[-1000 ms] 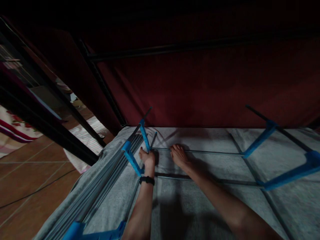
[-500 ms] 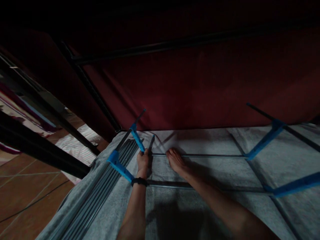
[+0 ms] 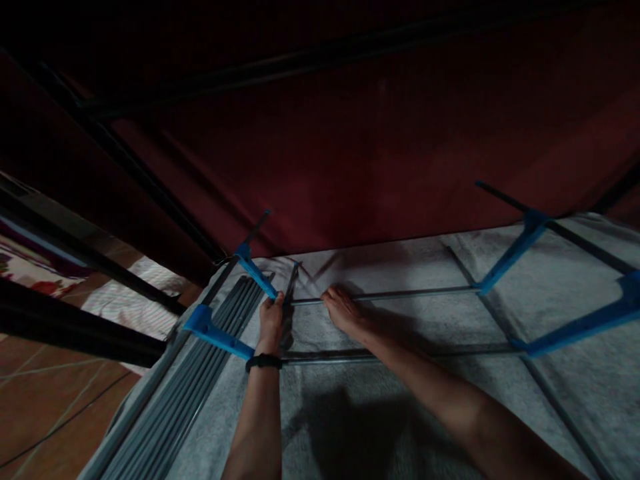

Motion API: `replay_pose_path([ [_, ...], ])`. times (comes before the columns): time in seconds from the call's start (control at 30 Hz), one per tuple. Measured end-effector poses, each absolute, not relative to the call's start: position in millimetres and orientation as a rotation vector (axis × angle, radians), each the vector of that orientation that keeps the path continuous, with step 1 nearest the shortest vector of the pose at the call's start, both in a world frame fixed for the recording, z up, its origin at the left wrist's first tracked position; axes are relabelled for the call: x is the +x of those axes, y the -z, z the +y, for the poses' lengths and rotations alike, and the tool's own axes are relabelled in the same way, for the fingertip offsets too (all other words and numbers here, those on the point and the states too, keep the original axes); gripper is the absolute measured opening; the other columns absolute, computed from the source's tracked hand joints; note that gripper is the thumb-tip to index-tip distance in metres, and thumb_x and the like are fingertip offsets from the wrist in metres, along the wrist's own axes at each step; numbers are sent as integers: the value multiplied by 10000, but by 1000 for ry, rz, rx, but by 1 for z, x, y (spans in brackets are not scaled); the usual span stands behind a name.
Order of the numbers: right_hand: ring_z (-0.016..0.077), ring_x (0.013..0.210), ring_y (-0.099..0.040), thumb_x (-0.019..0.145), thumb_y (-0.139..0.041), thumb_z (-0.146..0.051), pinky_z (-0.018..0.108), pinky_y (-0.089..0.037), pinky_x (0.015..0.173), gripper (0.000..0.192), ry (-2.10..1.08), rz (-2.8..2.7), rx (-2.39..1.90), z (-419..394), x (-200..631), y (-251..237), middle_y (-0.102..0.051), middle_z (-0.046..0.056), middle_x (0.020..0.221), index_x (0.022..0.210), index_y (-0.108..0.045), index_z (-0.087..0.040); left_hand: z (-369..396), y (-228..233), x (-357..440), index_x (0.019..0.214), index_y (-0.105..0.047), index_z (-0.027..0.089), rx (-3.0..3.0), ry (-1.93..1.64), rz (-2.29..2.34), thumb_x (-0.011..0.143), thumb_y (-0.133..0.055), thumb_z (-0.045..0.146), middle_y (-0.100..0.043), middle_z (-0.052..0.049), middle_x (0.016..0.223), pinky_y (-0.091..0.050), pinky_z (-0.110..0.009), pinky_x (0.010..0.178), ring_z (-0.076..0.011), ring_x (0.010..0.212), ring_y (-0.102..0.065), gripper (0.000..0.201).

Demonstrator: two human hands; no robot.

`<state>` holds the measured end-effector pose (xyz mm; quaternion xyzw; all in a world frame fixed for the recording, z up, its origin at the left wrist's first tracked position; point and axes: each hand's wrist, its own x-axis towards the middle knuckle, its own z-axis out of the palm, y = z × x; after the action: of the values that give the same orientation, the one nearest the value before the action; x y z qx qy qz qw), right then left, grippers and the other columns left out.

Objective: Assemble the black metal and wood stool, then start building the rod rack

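Note:
My left hand (image 3: 271, 323), with a black band on its wrist, is closed round the lower end of a blue plastic bracket (image 3: 257, 272), where a grey metal tube (image 3: 415, 294) meets it. My right hand (image 3: 344, 312) has its fingers wrapped round that same tube, a little to the right. A second cross tube (image 3: 325, 361) runs nearer to me, passing under my right forearm. Another blue bracket (image 3: 220, 339) slants up at the left near side. On the right, two more blue brackets, a far one (image 3: 510, 257) and a near one (image 3: 580, 330), join the tubes.
Several loose grey tubes (image 3: 200, 373) lie side by side on the grey cloth (image 3: 320, 413) at the left. Behind stands a dark red panel (image 3: 350, 173) with black bars. A black post (image 3: 75, 327) and striped cloth (image 3: 135, 300) are beyond the left edge, over a tiled floor (image 3: 50, 407).
The view has tilted and shifted slightly, so the frame sits a little further left and higher. Both hands keep their places on the bracket end and the tube.

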<state>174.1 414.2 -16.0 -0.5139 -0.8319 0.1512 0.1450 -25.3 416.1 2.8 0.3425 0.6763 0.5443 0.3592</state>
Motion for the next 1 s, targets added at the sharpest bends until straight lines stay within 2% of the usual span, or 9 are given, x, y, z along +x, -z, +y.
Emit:
replay_pose_path([
  [0.17,214,1148,-525,953,-438,-29,323,-411,1005,358,-431,-2392,-1473,414,174,16,-620,109,1226,1179,-673,-177,416,1,-27,838,-576,198,864,-1366,1725,712,-689,574,-560,30,620,-404,-245,497,-131,527,-537,413],
  [0.43,210,1128,-532,947,-472,-38,328,-403,1015,339,-425,-2415,-1448,413,175,19,-615,106,1226,1176,-678,-179,417,4,-23,790,-568,204,912,-1360,1819,739,-647,596,-519,42,596,-376,-245,503,-124,523,-492,404],
  [0.67,213,1099,-548,912,-459,-6,319,-417,979,368,-434,-2400,-1439,413,176,23,-628,102,1205,1132,-699,-178,416,4,-18,719,-552,208,1002,-1305,2003,821,-581,483,-514,25,617,-367,-275,567,-135,583,-453,295],
  [1.0,214,1108,-559,866,-528,-34,323,-411,1018,316,-482,-2419,-1418,419,173,27,-640,107,1224,1091,-706,-166,421,18,-16,692,-524,234,1031,-1345,2087,837,-550,493,-499,20,610,-380,-315,643,-174,637,-493,299],
])
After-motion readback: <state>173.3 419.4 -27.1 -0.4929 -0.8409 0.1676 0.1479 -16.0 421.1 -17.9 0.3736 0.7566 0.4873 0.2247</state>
